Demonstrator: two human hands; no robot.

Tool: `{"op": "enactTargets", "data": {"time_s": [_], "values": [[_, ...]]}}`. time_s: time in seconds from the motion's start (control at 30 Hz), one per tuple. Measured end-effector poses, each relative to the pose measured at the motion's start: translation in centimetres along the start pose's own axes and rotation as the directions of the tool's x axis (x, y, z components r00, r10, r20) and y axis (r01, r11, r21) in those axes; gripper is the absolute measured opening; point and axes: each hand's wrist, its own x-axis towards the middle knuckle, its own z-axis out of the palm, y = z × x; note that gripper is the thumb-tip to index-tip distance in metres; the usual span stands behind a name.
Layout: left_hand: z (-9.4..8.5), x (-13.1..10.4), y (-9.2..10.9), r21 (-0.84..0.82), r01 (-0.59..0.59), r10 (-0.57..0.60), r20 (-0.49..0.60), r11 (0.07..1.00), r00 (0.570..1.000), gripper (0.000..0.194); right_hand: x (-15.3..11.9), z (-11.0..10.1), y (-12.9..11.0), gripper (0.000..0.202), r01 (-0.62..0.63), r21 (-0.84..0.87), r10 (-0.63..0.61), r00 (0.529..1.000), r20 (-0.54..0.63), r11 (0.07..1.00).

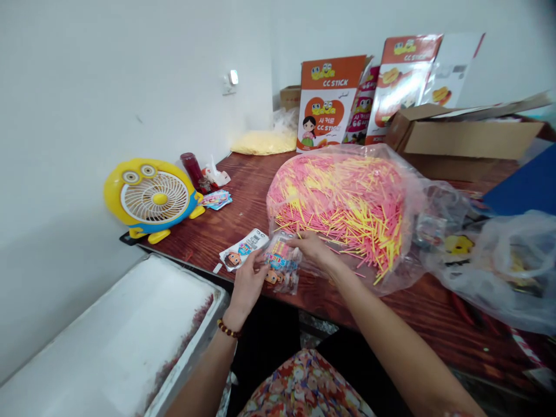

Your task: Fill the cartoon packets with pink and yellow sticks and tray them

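Observation:
A clear printed plastic packet point(278, 263) lies at the table's front edge, with pink and yellow sticks showing inside its upper part. My left hand point(248, 285) pinches the packet's left side between thumb and fingers. At the packet's upper right, my right hand point(313, 248) has its fingers closed, and the end of a yellow stick pokes out by the fingertips. A stack of printed packets point(244, 249) rests just left of them. Right behind my right hand, a large clear bag point(410, 231) lies open, heaped with pink and yellow sticks point(347, 202).
A yellow cartoon fan point(160, 198) stands at the left edge, near a dark red bottle point(191, 169) and tissue pack point(216, 174). Printed CC Stick boxes point(325, 104) and an open carton point(469, 139) line the back. Plastic bags point(499, 260) crowd the right. A white lidded box point(108, 330) sits lower left.

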Motion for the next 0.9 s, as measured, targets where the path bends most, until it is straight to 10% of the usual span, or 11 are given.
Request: {"op": "enactTargets", "data": {"time_s": [0.13, 0.3, 0.47, 0.7, 0.9], "values": [[-0.2, 0.9, -1.2, 0.396, -0.17, 0.175, 0.024, 0.902, 0.984, 0.047, 2.9, 0.6, -0.4, 0.024, -0.051, -0.254, 0.041, 0.998, -0.045, 0.966], [0.1, 0.5, -2.7, 0.495, -0.213, 0.205, 0.071, 0.842, 0.976, 0.039, 2.1, -0.7, 0.9, 0.021, -0.007, -0.375, -0.059, 0.985, -0.164, 0.927], [-1.7, 1.7, -2.5, 0.577, -0.207, 0.241, 0.017, 0.791, 0.97, 0.034, -0.8, -5.6, 3.7, 0.034, -0.021, -0.431, -0.064, 0.981, -0.181, 0.902], [-4.5, 7.6, -1.0, 0.892, -0.01, 0.041, -0.01, 0.452, 0.999, 0.045, -5.0, -13.9, 7.0, 0.035, -0.136, -0.356, 0.002, 0.936, -0.352, 0.925], [-4.3, 10.0, -2.0, 0.924, -0.065, -0.047, 0.089, 0.377, 0.995, 0.052, -6.4, -19.5, 5.8, 0.018, -0.191, -0.724, -0.073, 0.946, -0.316, 0.663]]}}
